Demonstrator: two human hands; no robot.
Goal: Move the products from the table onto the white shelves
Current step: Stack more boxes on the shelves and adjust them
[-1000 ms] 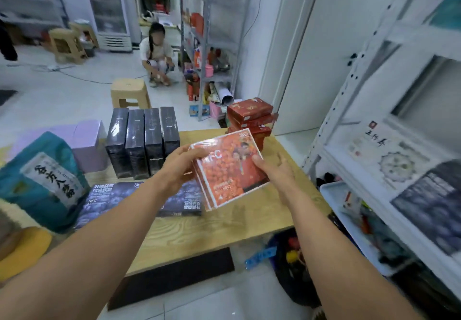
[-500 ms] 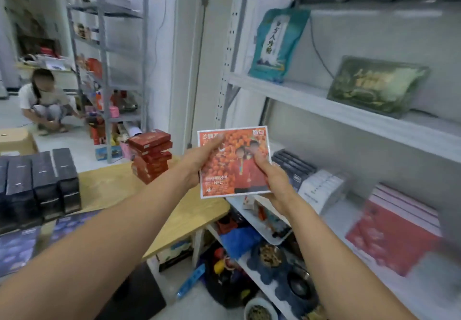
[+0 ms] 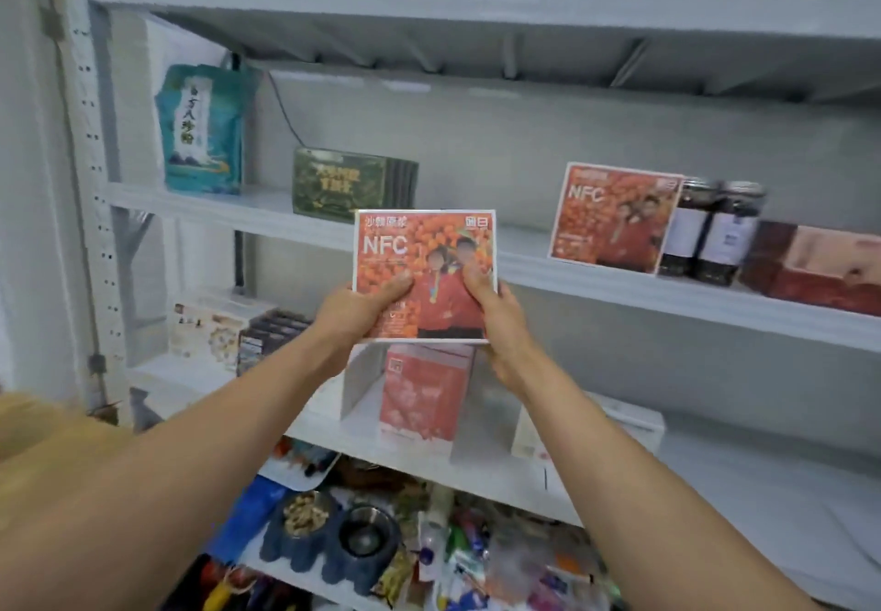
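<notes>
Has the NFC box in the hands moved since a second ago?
Yes. The box was left of the shelves; now the left hand and right hand hold it up right in front of them.

The orange NFC box [image 3: 424,248] now up before the middle shelf [image 3: 619,287]

The person shows as two bare arms. The left forearm [image 3: 200,448] runs in from 8 o'clock, broad and blurred at the frame's edge; the right forearm [image 3: 615,467] runs in from 5 o'clock. The left hand [image 3: 355,310] and right hand [image 3: 500,319] are bare, with short thumbnails.
</notes>
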